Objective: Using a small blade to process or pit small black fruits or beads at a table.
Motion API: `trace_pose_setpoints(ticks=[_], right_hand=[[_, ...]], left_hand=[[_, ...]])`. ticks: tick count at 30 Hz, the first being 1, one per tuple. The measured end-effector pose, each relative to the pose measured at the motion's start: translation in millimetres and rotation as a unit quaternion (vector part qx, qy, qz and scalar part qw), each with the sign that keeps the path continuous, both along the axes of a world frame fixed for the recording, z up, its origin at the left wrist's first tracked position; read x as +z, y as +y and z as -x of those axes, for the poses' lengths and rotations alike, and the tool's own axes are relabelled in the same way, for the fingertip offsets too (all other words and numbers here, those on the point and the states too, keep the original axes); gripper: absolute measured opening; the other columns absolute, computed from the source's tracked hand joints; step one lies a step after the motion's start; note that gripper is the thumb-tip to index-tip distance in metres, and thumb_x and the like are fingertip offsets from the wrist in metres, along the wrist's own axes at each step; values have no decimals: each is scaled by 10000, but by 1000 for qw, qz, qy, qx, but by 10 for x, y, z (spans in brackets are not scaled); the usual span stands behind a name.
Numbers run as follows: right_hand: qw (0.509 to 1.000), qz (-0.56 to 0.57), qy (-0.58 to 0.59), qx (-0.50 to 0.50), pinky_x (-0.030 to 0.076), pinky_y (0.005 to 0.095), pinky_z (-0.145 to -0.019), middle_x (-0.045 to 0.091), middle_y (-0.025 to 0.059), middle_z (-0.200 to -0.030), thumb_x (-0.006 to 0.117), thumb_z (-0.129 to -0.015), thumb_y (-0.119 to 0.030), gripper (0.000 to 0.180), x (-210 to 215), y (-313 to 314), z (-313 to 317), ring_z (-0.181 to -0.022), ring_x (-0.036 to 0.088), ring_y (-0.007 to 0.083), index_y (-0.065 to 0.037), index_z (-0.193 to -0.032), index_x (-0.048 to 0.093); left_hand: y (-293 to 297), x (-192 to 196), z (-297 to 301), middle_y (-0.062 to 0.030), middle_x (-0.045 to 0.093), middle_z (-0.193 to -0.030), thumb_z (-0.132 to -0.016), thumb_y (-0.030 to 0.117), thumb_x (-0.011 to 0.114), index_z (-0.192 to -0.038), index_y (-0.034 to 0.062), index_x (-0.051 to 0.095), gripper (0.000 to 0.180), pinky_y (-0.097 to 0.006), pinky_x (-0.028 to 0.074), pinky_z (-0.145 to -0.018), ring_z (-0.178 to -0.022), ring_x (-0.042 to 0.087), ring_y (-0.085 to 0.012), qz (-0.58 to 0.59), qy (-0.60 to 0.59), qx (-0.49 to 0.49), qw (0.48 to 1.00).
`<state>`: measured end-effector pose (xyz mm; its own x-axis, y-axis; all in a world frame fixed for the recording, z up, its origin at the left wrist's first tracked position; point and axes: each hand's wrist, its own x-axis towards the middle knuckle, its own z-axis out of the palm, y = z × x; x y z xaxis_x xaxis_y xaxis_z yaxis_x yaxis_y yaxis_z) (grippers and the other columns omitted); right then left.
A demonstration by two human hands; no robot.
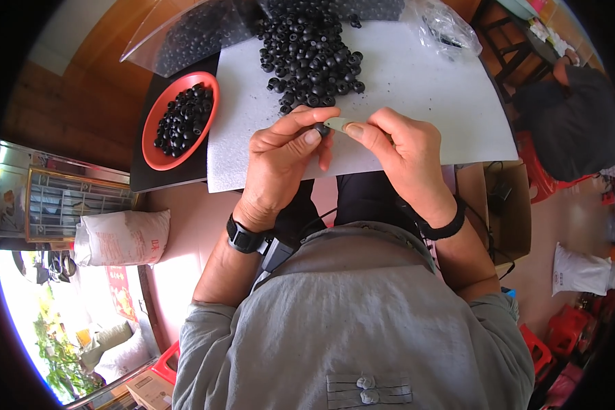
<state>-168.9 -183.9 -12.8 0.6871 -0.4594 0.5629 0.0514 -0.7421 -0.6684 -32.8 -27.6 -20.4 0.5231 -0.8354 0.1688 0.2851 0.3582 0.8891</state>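
Note:
Over the near part of the white sheet, my left hand [280, 147] pinches a small round black part [322, 129] between thumb and fingers. My right hand [406, 147] grips a short, flat, pale grey blade-like tool [336, 124]; its tip meets the black part or lies right beside it. Just beyond my hands, a heap of similar black parts [307, 55] spreads toward the far edge. More of these parts fill an orange-red oval bowl [149, 152] on the left.
A clear plastic sheet or panel [150, 42] stands at the far left, and a crumpled clear bag [447, 34] lies far right. An open cardboard box [516, 212] is by the table's right side. Another person in dark clothes [567, 130] sits at right. Sacks [126, 236] rest at left.

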Motion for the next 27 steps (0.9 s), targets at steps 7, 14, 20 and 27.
trace_pose_setpoints(ticks=[7,14,20,27], right_hand=[[999,35,0,-10,393,398,-468,561,101,-576,781,-951,-322,417,-3,9,2,-473,534,277,-68,-697,570],[999,49,9,-3,393,397,-466,572,90,-576,782,-950,-329,416,0,-2,13,-473,540,274,-72,-697,573],[994,104,-17,26,356,301,-517,506,48,-601,763,-979,-172,243,-27,-15,35,-530,445,119,-13,-815,678],[995,-94,-7,28,341,317,-479,485,44,-563,799,-942,-181,287,10,-5,72,-494,401,119,-20,-760,646]], left_hand=[[1,-29,31,-113,616,-1174,-1031,-39,583,-1298,-61,704,294,-324,554,-727,-897,642,-203,-2,-29,14,999],[-13,-42,52,-119,624,-1170,-1030,-50,571,-1256,-77,710,266,-326,556,-709,-870,640,-201,-7,-28,29,999],[-24,-38,47,-110,639,-1117,-1031,-46,569,-1248,-76,713,262,-325,554,-701,-856,636,-196,-4,-24,29,999],[18,-6,19,-103,663,-1068,-1031,-3,603,-1295,-59,704,288,-332,561,-715,-880,643,-198,-15,13,17,1000]])
